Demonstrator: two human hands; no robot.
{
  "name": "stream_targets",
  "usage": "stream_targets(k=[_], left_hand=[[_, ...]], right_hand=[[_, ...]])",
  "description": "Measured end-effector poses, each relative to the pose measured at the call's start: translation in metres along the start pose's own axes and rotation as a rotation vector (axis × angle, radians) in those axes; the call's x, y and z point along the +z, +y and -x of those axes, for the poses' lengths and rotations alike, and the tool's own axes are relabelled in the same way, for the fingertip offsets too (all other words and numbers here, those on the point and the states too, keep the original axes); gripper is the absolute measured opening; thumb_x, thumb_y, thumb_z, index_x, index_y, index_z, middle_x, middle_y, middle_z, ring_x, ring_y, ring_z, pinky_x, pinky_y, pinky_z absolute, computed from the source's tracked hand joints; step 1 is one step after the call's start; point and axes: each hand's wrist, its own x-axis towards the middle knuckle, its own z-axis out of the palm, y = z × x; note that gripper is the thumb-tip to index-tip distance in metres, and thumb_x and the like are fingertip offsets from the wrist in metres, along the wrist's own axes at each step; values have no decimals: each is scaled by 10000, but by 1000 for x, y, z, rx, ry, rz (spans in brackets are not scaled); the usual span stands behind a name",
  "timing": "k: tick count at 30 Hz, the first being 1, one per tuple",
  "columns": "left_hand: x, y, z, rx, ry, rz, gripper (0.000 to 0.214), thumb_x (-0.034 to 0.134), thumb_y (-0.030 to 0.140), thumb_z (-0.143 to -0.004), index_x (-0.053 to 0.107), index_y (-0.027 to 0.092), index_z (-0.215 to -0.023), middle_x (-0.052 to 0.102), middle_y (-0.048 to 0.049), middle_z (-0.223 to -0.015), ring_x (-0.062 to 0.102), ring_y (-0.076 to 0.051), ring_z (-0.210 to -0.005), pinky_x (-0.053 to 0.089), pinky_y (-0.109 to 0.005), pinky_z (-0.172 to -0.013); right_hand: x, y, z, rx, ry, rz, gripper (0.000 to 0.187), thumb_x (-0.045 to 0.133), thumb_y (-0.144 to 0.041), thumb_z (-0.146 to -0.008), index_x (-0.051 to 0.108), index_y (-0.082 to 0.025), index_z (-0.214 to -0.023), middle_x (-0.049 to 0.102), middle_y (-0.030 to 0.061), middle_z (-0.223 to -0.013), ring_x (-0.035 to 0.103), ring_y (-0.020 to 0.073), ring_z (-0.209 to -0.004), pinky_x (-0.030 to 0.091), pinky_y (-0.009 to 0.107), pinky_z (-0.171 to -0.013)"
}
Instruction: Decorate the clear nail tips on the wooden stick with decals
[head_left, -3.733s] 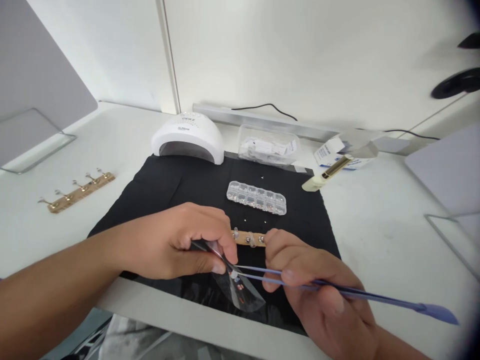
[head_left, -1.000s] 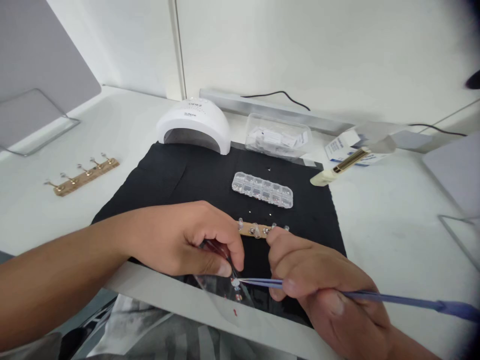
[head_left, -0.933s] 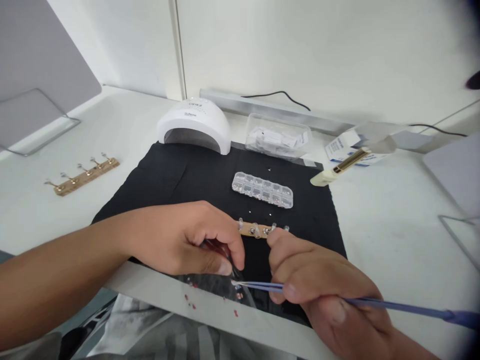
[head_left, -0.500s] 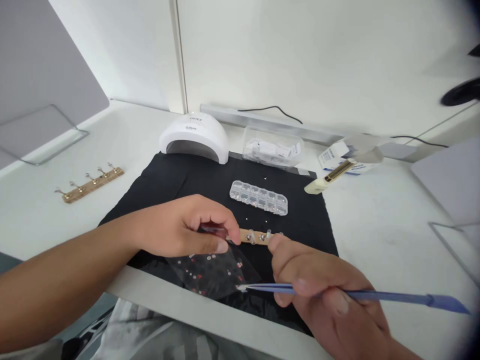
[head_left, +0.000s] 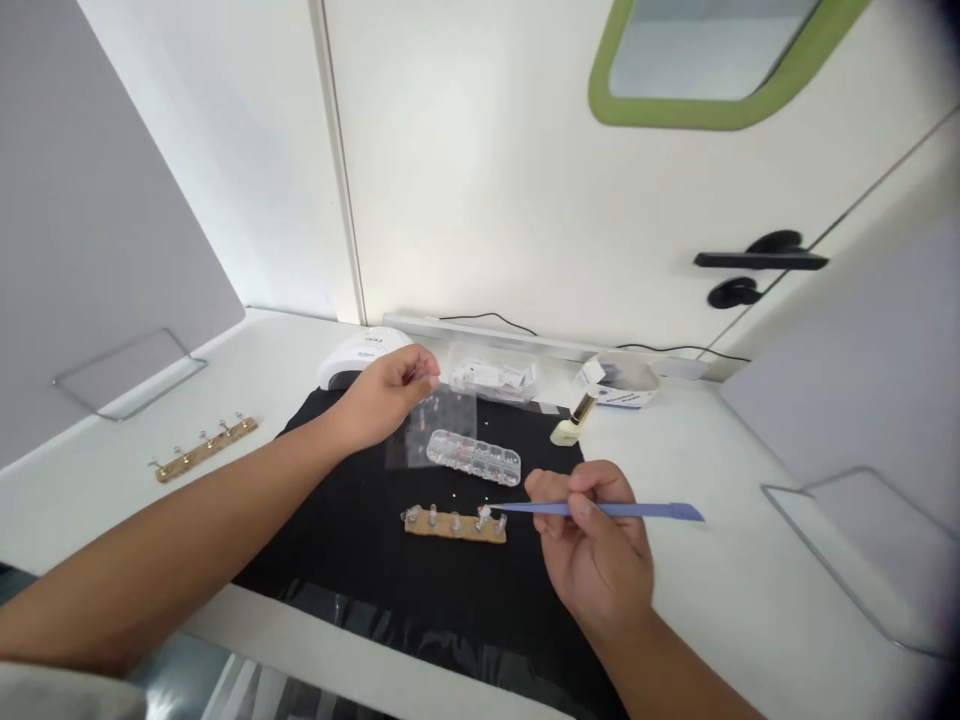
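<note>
The left hand (head_left: 384, 388) pinches a see-through bag (head_left: 439, 425) in its fingers, up over the black mat (head_left: 352, 520). The bag is thin and shiny, with tiny dots inside. The right hand (head_left: 596, 550) closes its fingers on a thin blue stick (head_left: 622, 510). The tip of the stick is right by the brown strip (head_left: 454, 525).

A white nail lamp (head_left: 352, 355) sits behind the black mat (head_left: 352, 545), a polish bottle (head_left: 571, 422) beside it.
</note>
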Motion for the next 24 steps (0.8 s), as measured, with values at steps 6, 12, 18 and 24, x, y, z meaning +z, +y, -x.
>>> stream_targets(k=[6, 12, 18, 24], left_hand=[[34, 5, -98, -144, 116, -234, 333, 601, 341, -969, 589, 155, -1245, 619, -102, -1238, 641, -229, -1049, 567, -435, -884], [53, -9, -128, -241, 132, -376, 336, 600, 341, -970, 588, 160, -1253, 612, -104, -1256, 636, -234, -1066, 563, -440, -896], [60, -17, -118, -209, 42, -506, 340, 607, 352, -963, 600, 152, -1238, 616, -92, -1251, 635, -251, -1069, 564, -438, -892], [64, -23, -110, -176, -14, -621, 324, 601, 342, -969, 597, 168, -1242, 613, -98, -1257, 634, -237, -1073, 561, -433, -900]], right_hand=[[-5, 5, -8, -2, 91, -6, 43, 630, -232, -846, 603, -260, -827, 503, -79, -504, 466, 101, -501, 381, 238, -565], [-7, 10, -12, 55, 124, 23, 49, 635, -233, -792, 589, -230, -777, 492, -82, -496, 466, 100, -466, 375, 223, -508], [-2, 14, -10, 149, 129, 42, 63, 634, -241, -739, 577, -213, -737, 491, -84, -493, 441, 89, -425, 355, 226, -477], [0, 14, -10, 181, 147, 52, 73, 619, -248, -720, 554, -215, -723, 477, -90, -505, 435, 82, -421, 349, 223, -473]])
